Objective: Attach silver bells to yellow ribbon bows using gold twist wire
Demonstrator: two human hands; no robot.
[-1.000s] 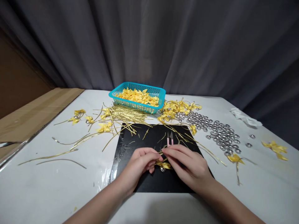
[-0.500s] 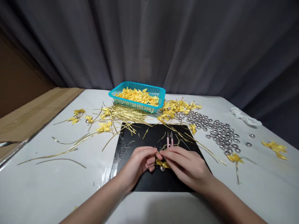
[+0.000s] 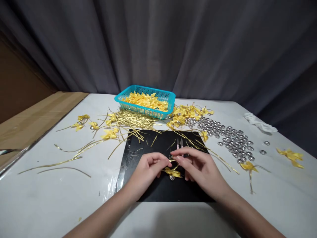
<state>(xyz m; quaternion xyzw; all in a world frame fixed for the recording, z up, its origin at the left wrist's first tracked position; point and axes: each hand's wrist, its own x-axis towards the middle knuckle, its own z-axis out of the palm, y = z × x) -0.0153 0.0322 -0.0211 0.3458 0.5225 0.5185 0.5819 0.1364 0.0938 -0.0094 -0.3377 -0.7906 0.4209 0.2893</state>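
Observation:
Over the black mat (image 3: 158, 195), my left hand (image 3: 151, 167) pinches a thin gold cord (image 3: 174, 161) between thumb and forefinger. The thumb and forefinger of my right hand (image 3: 201, 170) are closed on the same cord, just to the right, its other fingers curled beneath. The cord curves in a small loop between the hands. Below the fingertips hangs a yellow ribbon bow (image 3: 173, 172) with a small silver bell (image 3: 171, 178) under it. Behind my right hand lie pink-handled thread snips (image 3: 180, 144), partly covered by the hand.
A blue basket (image 3: 145, 107) of yellow bows stands at the back. Gold cords (image 3: 135, 119) are heaped before it. Finished-looking bows with cords (image 3: 185, 114) and many silver bells (image 3: 235, 140) spread to the right. A white cloth (image 3: 260, 124) lies at the far right, cardboard (image 3: 44, 115) at left.
My right hand has turned and its fingers have lifted and opened out somewhat. The cord loop between the hands now shows, and more of the bow is visible. The camera view has shifted slightly.

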